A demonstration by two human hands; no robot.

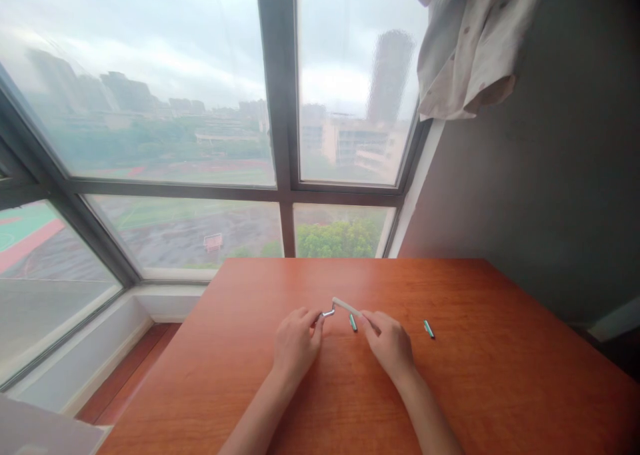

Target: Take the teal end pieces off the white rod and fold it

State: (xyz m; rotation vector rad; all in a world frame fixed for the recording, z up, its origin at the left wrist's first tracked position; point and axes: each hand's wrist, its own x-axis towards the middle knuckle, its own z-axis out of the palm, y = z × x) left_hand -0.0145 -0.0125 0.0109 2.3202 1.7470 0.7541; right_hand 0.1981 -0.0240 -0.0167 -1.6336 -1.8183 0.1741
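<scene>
My left hand [296, 338] is closed in a pinch on a small shiny bent metal piece [328, 313]. Between thumb and fingers, my right hand [391, 344] grips a slim pale rod [346, 306], which slants up to the left. The rod's far end meets the top of the metal piece; whether they are joined I cannot tell. Just left of my right fingertips lies a short teal and dark piece [353, 322] with a light edge. A similar teal and dark piece [429, 329] rests on the table to the right of that hand.
Both hands are above a reddish-brown wooden table [230, 382]. Beyond its far edge stand large windows with a grey frame [286, 195]. A pale garment [470, 48] hangs at the upper right, in front of a dark wall [540, 195]. A low white ledge [165, 302] runs along the left.
</scene>
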